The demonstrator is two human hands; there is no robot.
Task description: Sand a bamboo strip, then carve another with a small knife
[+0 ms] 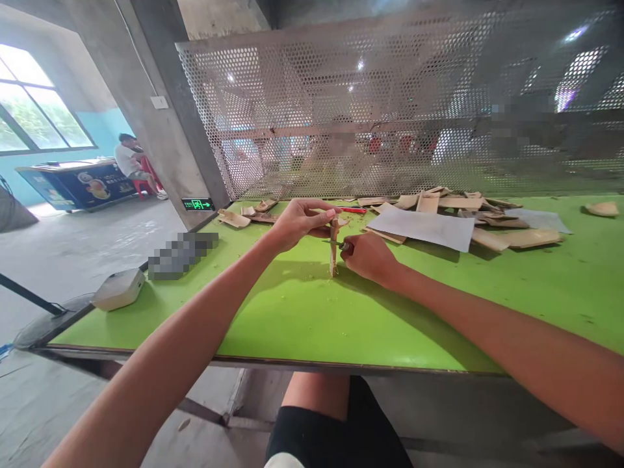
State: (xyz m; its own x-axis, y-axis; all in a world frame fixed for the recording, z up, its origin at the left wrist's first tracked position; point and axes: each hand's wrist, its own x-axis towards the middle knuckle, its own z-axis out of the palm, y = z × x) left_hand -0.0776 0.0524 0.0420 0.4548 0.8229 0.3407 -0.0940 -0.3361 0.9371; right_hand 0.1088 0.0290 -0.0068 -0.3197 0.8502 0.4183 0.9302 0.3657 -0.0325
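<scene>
The wooden strip (333, 250) stands upright on the green worktop (292, 318), its upper end hidden behind the left hand (302, 224), whose fingers (322, 213) close around it. Just right of the strip, the right hand (368, 257) has its fingers clamped on a dark-handled knife (346, 247); the blade meets the strip, its edge hard to make out. Beyond the strip lie a white paper sheet (422, 227) and scattered wooden pieces (453, 203), then a perforated metal screen (390, 110).

Head-worn view, forward and down at left hand (302, 224), right hand (369, 259)
</scene>
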